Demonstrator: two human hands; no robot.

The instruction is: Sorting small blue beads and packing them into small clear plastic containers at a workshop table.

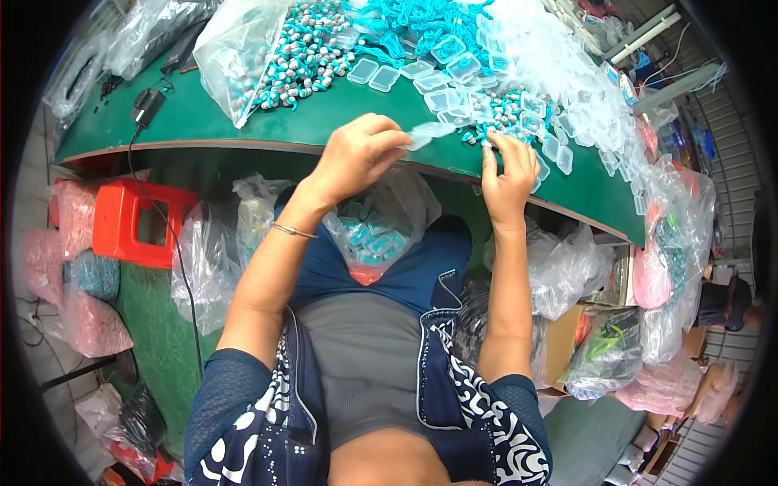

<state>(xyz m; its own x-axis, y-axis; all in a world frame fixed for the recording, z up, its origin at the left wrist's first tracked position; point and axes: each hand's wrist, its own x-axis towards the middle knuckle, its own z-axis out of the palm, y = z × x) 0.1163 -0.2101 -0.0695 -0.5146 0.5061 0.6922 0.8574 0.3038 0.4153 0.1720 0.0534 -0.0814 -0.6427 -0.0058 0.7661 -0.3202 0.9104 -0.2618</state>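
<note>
My left hand [361, 158] is closed on a small clear plastic case [429, 133], its lid swung open, just over the near edge of the green table [308, 128]. To its right, my right hand [510, 174] has thumb and forefinger pinched at a small grey-and-teal plug [487, 143], which the fingertips partly hide. Beyond those fingers lies a small pile of similar plugs [506, 107], mixed with clear cases. A larger heap of grey-and-teal plugs [304, 57] spreads farther left. Teal cords [413, 28] are bunched at the back.
A big mound of clear cases [559, 57] covers the table's right side. A clear bag [235, 61] stands at the left. Between my legs, another bag [401, 202] holds filled cases. A red stool [109, 223] and black cable [182, 275] are at left; bags and a carton [559, 348] at right.
</note>
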